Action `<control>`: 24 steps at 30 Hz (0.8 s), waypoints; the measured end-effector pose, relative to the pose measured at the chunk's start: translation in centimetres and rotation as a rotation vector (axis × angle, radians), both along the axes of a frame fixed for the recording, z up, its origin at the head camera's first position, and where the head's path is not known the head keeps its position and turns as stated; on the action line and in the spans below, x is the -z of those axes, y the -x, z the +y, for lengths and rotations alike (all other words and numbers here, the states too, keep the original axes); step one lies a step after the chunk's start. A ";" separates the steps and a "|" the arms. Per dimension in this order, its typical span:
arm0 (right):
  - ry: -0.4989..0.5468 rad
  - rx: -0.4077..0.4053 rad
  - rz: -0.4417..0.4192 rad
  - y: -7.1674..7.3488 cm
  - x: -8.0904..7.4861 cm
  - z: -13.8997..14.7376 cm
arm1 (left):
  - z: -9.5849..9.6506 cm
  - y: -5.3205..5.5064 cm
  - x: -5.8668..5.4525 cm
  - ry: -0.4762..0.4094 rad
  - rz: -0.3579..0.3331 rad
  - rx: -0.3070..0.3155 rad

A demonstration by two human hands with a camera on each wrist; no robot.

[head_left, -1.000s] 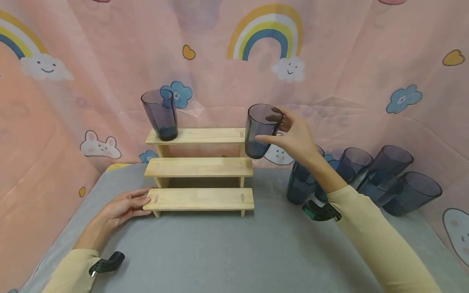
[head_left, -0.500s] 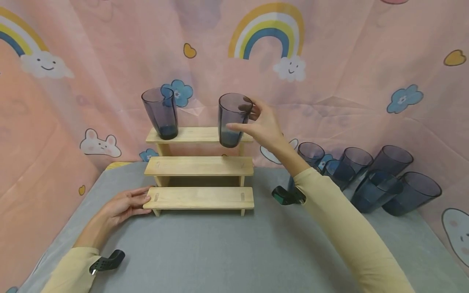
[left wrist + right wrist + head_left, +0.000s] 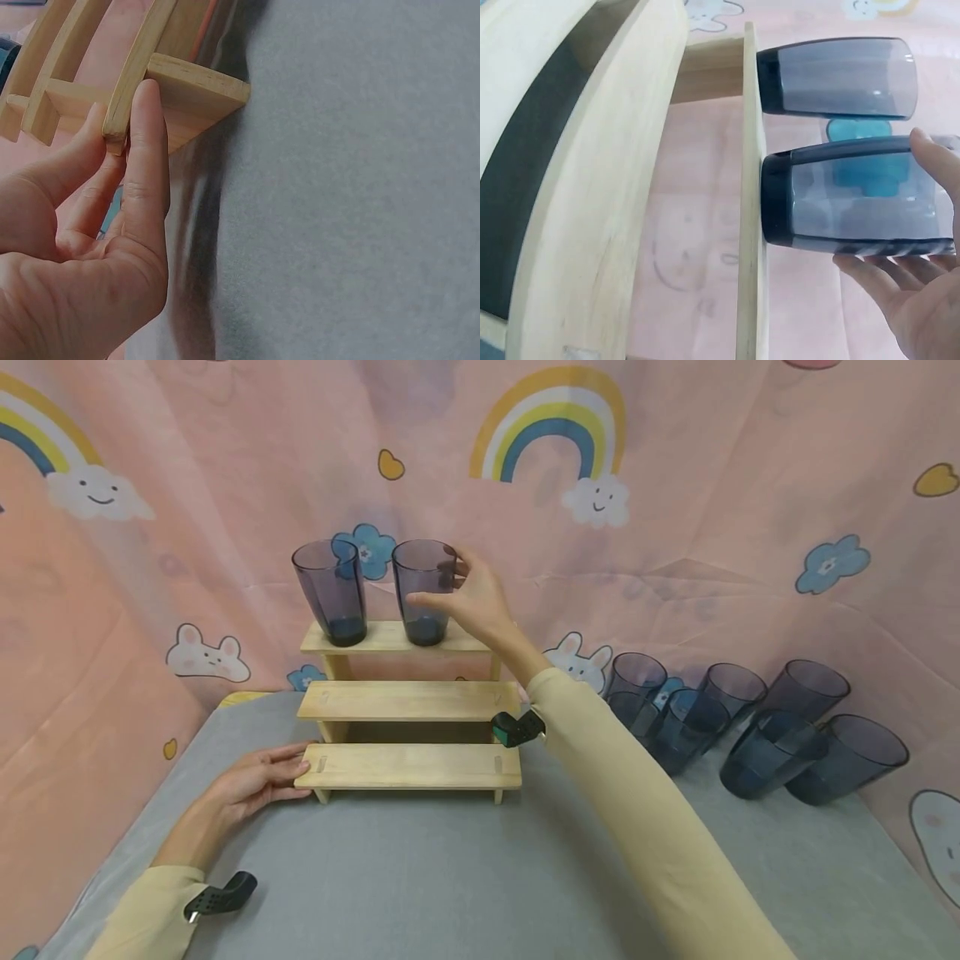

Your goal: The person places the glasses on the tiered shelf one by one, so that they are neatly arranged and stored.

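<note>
A three-tier wooden stand [image 3: 408, 766] is on the grey cloth. My left hand [image 3: 253, 785] pinches the left end of its lowest board between thumb and fingers, as the left wrist view shows. On the top board a dark tinted glass [image 3: 330, 593] stands upright at the left end. My right hand [image 3: 480, 597] grips a second tinted glass [image 3: 862, 195], thumb on one side and fingers on the other. That glass is upright beside the first with a small gap, its base touching the top board in the right wrist view.
Several more tinted glasses [image 3: 757, 752] stand close together on the cloth at the right. A pink patterned curtain [image 3: 697, 485] hangs behind the stand. Grey cloth [image 3: 420, 877] covers the surface in front of it.
My right hand has carried its glass leftward from beyond the stand's right end onto the top board, near the first glass. My left hand has stayed on the lowest board.
</note>
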State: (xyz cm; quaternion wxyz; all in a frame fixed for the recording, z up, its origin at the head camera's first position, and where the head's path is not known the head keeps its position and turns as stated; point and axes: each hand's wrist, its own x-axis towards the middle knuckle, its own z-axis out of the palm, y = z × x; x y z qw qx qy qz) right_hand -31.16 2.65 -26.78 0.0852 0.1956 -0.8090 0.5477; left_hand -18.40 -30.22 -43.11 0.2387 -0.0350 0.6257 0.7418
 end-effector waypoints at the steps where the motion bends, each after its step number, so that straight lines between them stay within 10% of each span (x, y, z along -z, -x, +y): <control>1: -0.001 -0.003 -0.002 0.1 0.0 -0.3 | 0.0 0.0 0.0 -0.001 0.000 0.001; 24: -0.087 -0.081 -0.073 -1.4 0.4 3.3 | 0.2 0.3 0.3 -0.002 -0.009 -0.006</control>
